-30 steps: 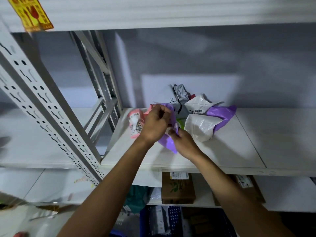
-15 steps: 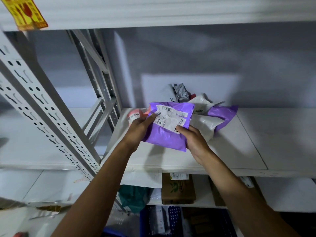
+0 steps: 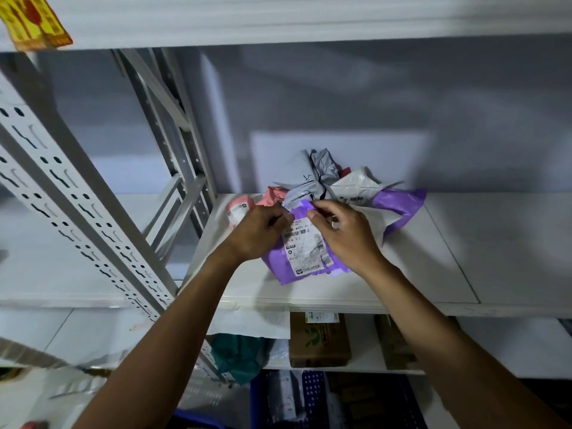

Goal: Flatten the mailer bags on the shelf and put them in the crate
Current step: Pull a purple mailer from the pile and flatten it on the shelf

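Both left hand (image 3: pixel 257 232) and right hand (image 3: pixel 346 238) pinch the purple mailer bag (image 3: pixel 305 253) mid-frame, apparently flattening it; blue crate (image 3: pixel 312 394) likely next.

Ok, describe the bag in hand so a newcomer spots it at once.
Look at the white shelf, at the pile of crumpled bags by the back wall. In front of it lies a purple bag, pinched by the left hand and right hand. Unlike the other purple bag, it shows a white barcode label.
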{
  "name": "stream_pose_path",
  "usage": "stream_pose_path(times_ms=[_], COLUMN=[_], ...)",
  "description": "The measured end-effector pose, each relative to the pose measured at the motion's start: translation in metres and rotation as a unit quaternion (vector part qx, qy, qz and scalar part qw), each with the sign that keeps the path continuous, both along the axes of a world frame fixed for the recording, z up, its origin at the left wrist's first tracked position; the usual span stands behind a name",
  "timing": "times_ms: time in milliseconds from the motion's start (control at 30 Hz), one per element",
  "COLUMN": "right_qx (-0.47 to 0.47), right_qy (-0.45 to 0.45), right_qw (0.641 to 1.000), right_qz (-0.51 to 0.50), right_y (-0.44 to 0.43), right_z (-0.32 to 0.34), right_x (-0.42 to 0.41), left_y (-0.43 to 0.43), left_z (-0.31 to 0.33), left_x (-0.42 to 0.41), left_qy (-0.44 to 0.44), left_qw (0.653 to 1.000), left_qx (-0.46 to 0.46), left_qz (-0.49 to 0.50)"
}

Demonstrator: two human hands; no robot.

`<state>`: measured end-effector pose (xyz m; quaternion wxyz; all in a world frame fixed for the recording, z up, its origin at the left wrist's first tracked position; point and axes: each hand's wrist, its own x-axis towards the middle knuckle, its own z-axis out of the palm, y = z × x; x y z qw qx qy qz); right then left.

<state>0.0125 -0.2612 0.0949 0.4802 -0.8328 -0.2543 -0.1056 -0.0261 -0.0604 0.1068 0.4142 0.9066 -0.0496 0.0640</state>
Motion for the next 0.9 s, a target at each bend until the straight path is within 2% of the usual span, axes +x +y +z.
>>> stream_pose_path(times_ms=[100, 267, 367, 567, 667, 733, 900], right_qx=[-0.003, 0.039, 0.102, 0.125, 0.164, 0.145, 0.087], right_qy=[-0.034, 0.019, 0.066, 0.066, 0.164, 0.204, 0.162], right_qw=[0.999, 0.999, 0.993, 0.990, 0.972, 0.965, 0.981], right_qz=[-0.031, -0.026, -0.012, -0.017, 0.028, 0.072, 0.057], right_y=[0.001, -0.006, -0.012, -0.010, -0.009, -0.010, -0.011], right_z=[0.005, 0.011, 0.020, 0.024, 0.026, 0.020, 0.008], right_x=[0.000, 0.000, 0.003, -0.005, -0.010, -0.009, -0.006], left_y=[-0.004, -0.004, -0.002, -0.007, -0.002, 0.003, 0.014], left_z=[0.004, 0.009, 0.011, 0.013, 0.009, 0.007, -0.001], left_x=[-0.002, -0.008, -0.009, -0.017, -0.013, -0.010, -0.004], left_qy=[-0.003, -0.018, -0.041, -0.111, -0.105, -0.099, -0.075], left_qw=[0.999, 0.998, 0.998, 0.990, 0.988, 0.984, 0.982], left_qx=[0.015, 0.031, 0.035, -0.005, -0.045, -0.073, -0.111], left_qz=[-0.029, -0.060, -0.017, 0.082, 0.105, 0.128, 0.137])
